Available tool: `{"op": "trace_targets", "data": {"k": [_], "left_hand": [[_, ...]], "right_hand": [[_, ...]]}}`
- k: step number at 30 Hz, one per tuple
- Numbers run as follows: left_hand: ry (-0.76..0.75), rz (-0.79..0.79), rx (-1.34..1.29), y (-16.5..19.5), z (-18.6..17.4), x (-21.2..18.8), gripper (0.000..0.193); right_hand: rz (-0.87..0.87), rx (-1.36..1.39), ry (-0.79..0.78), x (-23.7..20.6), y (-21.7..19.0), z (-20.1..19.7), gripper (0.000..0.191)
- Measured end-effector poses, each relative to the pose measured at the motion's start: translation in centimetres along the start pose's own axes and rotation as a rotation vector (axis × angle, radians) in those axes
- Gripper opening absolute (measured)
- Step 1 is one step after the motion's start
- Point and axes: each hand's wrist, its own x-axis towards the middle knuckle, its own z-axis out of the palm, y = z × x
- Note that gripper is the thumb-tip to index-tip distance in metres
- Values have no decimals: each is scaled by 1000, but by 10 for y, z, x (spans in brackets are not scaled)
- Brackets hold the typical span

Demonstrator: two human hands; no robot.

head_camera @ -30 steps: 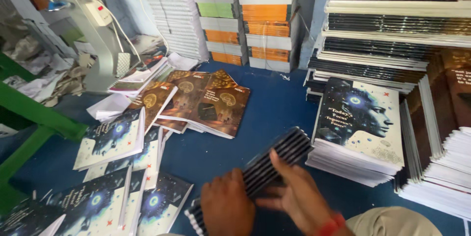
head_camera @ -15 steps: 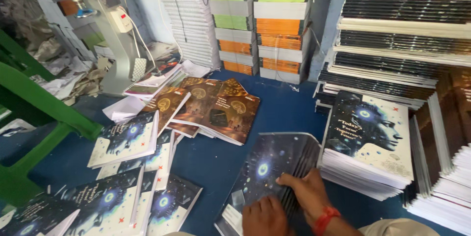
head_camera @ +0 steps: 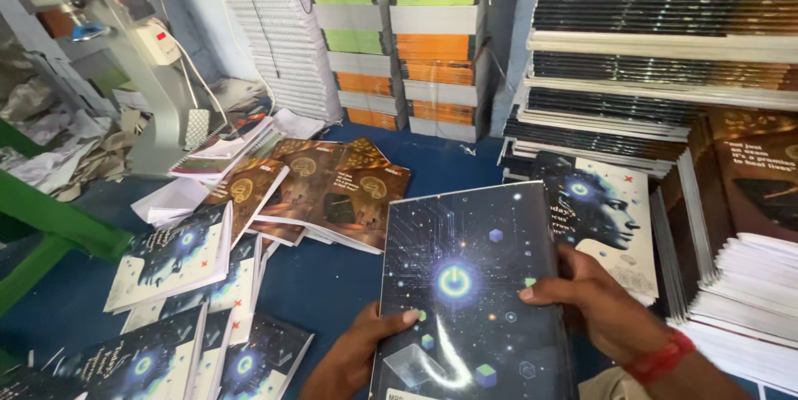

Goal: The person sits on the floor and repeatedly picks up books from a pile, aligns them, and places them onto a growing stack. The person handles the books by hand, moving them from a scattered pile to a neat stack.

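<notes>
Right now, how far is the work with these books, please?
Done, it seems: several brown-cover books and dark-cover books already lie spread on the blue floor, though why is unclear. In hand: the left hand and right hand hold a stack of dark books by its edges. Left: tall stacks stand behind, apparently untouched.

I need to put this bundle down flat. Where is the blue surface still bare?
One bare strip of blue surface lies between the brown-cover booklets and the dark glossy stack held by both hands. A narrower patch lies before the orange-and-green paper stacks. Fanned dark-and-white booklets crowd the left; tall stacks crowd the right.
</notes>
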Motion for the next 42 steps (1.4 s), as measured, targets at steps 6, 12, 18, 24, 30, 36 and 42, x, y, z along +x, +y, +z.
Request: {"op": "trace_targets", "data": {"k": [6,12,18,24,30,36,42], "left_hand": [[61,397,363,30,15,-15,63],[199,1248,1219,77,59,-70,46],[-2,1585,1781,102,91,-115,20],[-181,1521,1953,93,94,-119,12],[-235,1460,1962,83,85,-110,10],[167,1371,1469,75,57,-81,26],[502,370,111,49,37,-21,53]], "right_hand": [[-251,51,-204,26,45,-51,90],[-279,235,-88,47,86,-61,74],[62,405,94,36,68,-44,62],[382,284,314,29,53,-36,59],[664,198,82,33,52,-34,56],[367,477,-187,25,58,-17,68],[-41,501,-341,10,53,-12,66]]}}
